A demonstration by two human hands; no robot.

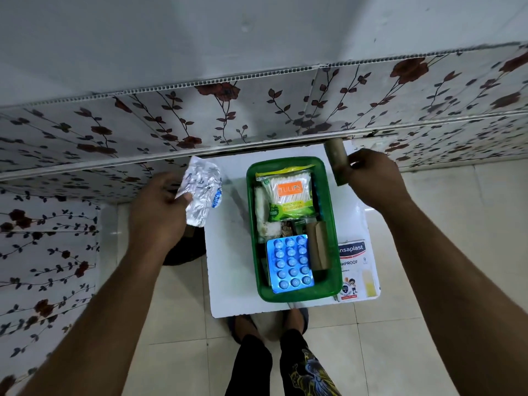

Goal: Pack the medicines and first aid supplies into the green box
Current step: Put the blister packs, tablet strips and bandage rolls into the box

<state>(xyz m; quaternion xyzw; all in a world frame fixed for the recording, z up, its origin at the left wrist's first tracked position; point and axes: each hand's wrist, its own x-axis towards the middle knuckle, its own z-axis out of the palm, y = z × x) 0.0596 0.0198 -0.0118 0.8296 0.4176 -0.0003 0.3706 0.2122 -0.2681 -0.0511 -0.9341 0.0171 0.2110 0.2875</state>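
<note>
Green box sits mid white tabletop, already part packed. Contents partly stacked, so the lower layer is mostly hidden: something dark and small between the swab pack and the blister strip can't be made out. White gauze-like roll along the box's left wall, only an edge visible. Brown cardboard piece stands against the right wall, no readable print.

Readable text: cotton swab pack at the far end says "TULIPS" on an orange patch, smaller print below is blurry. Blue blister strip at the near end, no legible writing. Plaster box lies on the tabletop just right of the green box, partly covered by its rim: "nsaplast", "SHPROOF" and "8" visible, first letters cut off.

Left hand grip closed on a crumpled silver foil strip, held left of the box; blue mark on it unreadable. Right hand grip closed around a dull olive tube, held past the box's far right corner; no label visible, lower end hidden by fingers.
</note>
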